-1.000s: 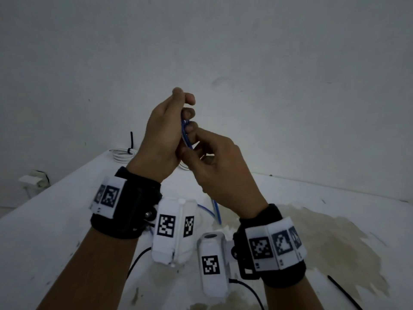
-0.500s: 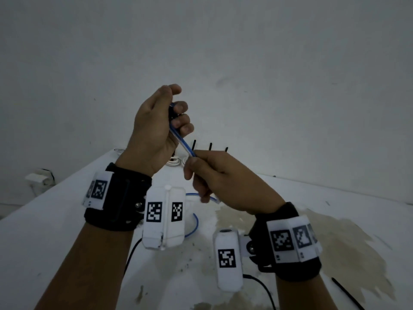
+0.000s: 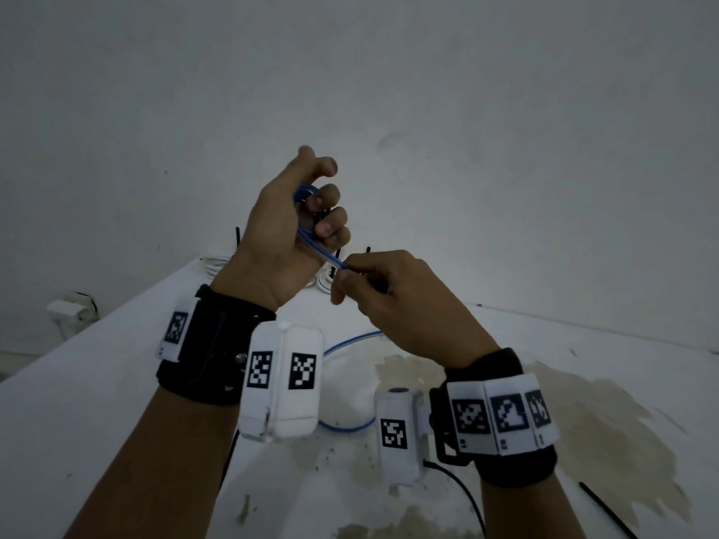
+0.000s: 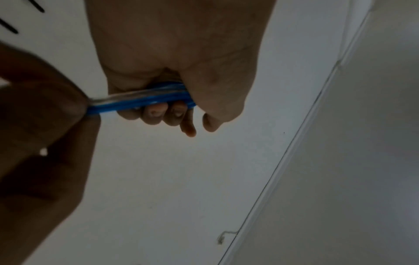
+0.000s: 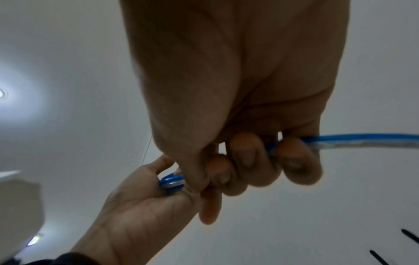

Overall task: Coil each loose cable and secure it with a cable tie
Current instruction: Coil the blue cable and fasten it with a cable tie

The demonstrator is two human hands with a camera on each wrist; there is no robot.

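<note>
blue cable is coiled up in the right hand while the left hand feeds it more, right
Not quite: the hands are swapped. The left hand holds the coiled loops of the blue cable, and the right hand pinches the strand feeding in. The head view shows it, and the left wrist view shows the loops in that hand's curled fingers.

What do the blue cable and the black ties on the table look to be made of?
Blue cable: a flexible plastic jacket, probably PVC, blue with a clear or whitish stripe; it is glossy and bends smoothly into loops in the left hand. Black tie: thin, straight and matte, likely nylon, though too small to be sure.
</note>
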